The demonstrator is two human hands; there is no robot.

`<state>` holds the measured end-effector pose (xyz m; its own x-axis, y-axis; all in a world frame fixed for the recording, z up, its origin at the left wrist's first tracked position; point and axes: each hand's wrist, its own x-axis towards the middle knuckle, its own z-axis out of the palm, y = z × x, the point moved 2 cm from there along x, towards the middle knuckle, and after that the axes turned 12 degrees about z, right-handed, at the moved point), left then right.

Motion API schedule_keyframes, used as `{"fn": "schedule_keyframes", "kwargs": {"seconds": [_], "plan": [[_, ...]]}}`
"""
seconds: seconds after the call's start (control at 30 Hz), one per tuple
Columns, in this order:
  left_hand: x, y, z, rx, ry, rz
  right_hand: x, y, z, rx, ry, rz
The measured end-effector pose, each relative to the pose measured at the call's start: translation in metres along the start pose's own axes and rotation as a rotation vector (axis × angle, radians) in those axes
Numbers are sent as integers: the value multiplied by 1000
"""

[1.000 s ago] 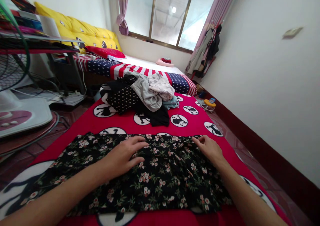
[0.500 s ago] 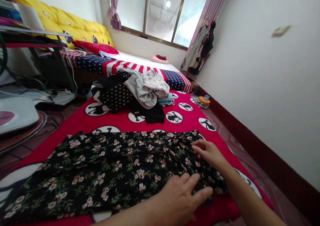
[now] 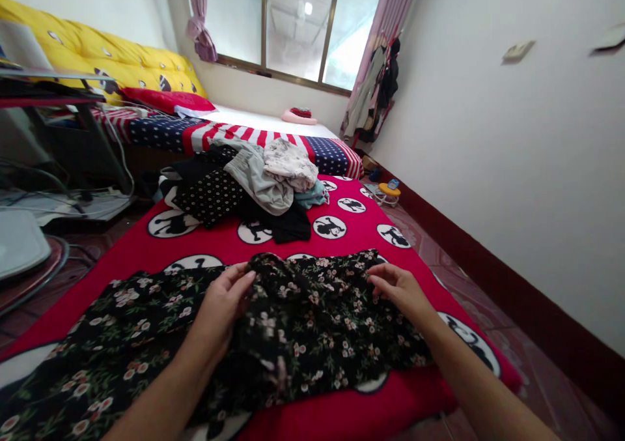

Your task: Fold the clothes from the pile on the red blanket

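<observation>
A black garment with pink flowers and green leaves [image 3: 332,311] is spread across the red blanket in front of me; I cannot tell its exact kind. My left hand [image 3: 222,304] is closed, pinching a raised fold of the cloth near its middle between thumb and fingers. Below that hand the fabric hangs bunched and slightly blurred. At the garment's right end, my right hand [image 3: 398,291] has its thumb and forefinger closed on the cloth by the far corner. The left part of the garment lies flat beneath my left forearm.
A heap of clothes [image 3: 263,180] sits farther up the red blanket [image 3: 336,252], with its monkey-in-circle print. Behind it stands a bed with a star-and-stripe cover [image 3: 161,133]. A desk [image 3: 53,102] and a pale seat [image 3: 22,242] are at left, a yellow stool [image 3: 389,190] at right.
My left hand has moved up and left from the garment's near right part, lifting a fold of cloth toward its middle. My right hand stays at the right end. The view has shifted right.
</observation>
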<state>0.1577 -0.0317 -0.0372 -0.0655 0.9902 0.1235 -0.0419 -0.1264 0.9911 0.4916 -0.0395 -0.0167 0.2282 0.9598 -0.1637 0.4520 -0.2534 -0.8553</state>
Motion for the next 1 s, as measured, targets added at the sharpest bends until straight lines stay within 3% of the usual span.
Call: {"fn": "schedule_keyframes", "kwargs": {"seconds": [0.1,0.17,0.37,0.53,0.63,0.8,1.0], "plan": [[9,-19,-31,188,92,24,6,4,9,-93,27,-56],[3,-20,-40,266,107,94,9,5,13,-194,59,-124],[-18,-5,-30,665,-85,292,8,-6,23,-535,107,-331],[-14,-7,-30,813,-117,277,5,-11,41,-708,60,-352],[-8,-1,-43,687,-104,257,8,-15,45,-596,86,-408],[-7,37,-76,315,-59,233,9,-29,25,-104,131,-471],[-16,69,-118,386,-118,127,8,-31,3,35,42,-346]]}}
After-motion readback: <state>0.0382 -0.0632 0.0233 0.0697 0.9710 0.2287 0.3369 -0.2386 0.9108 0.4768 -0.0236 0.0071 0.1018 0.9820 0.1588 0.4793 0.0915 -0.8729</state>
